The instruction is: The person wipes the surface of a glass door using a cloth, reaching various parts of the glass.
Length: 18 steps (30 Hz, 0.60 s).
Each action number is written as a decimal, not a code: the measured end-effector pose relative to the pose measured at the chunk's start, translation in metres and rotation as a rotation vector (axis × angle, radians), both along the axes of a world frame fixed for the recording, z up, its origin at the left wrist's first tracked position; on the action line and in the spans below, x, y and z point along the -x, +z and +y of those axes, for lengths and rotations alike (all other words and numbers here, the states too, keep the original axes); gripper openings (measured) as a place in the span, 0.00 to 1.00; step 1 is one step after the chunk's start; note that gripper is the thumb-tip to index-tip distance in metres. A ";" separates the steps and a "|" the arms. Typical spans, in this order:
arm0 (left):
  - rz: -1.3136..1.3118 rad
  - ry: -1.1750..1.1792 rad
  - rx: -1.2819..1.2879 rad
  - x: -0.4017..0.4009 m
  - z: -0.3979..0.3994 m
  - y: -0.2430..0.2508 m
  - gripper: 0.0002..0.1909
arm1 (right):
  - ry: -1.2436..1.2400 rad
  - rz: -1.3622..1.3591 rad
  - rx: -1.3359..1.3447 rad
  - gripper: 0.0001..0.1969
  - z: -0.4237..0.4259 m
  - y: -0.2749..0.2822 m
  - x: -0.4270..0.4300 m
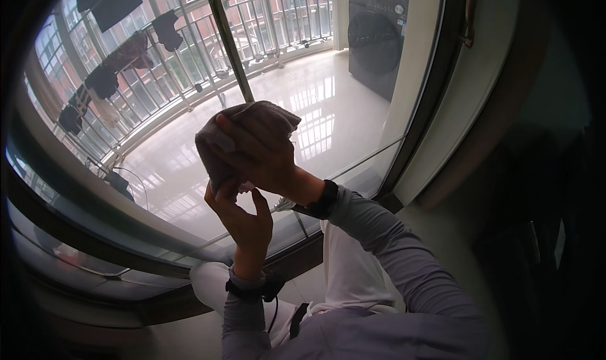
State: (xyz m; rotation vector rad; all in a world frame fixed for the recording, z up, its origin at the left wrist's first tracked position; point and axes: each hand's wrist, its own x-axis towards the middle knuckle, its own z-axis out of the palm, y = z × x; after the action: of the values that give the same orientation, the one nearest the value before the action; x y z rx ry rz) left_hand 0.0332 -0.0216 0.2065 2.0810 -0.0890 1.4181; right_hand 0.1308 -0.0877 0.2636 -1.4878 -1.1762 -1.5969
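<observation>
A dark grey-brown cloth (203, 151) is bunched up in front of me, with the bright glass door (189, 203) behind it. My right hand (265, 156) presses over the cloth with fingers spread across its folds. Below it, my left hand (244, 218) pinches the cloth's lower left corner, thumb apart from the fingers. A small pinkish edge (246, 187) shows between the two hands; I cannot tell whether it belongs to the cloth. Both wrists wear black bands.
A dark door frame bar (232, 52) runs down behind the cloth. Beyond the glass lies a balcony with a shiny tiled floor (279, 85), a white railing (298, 19), hanging laundry (102, 83) and a black front-loading washing machine (374, 42). A copper-coloured handle (468, 28) is at upper right.
</observation>
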 end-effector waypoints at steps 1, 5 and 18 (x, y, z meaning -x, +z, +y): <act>-0.029 0.000 0.030 0.005 0.005 0.001 0.21 | 0.076 0.027 0.030 0.20 0.009 0.000 0.008; -0.004 -0.004 -0.005 0.000 0.002 -0.001 0.22 | 0.094 0.011 0.027 0.16 0.006 0.001 0.005; -0.139 -0.195 -0.727 -0.171 -0.208 0.096 0.31 | -0.523 0.017 -0.197 0.22 -0.251 0.040 -0.142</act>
State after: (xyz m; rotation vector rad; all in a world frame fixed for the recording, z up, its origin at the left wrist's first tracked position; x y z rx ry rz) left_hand 0.2038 -0.2294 0.3026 2.4267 -0.9624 1.5474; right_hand 0.2725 -0.3391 0.3032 -1.7614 -0.6179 -1.9645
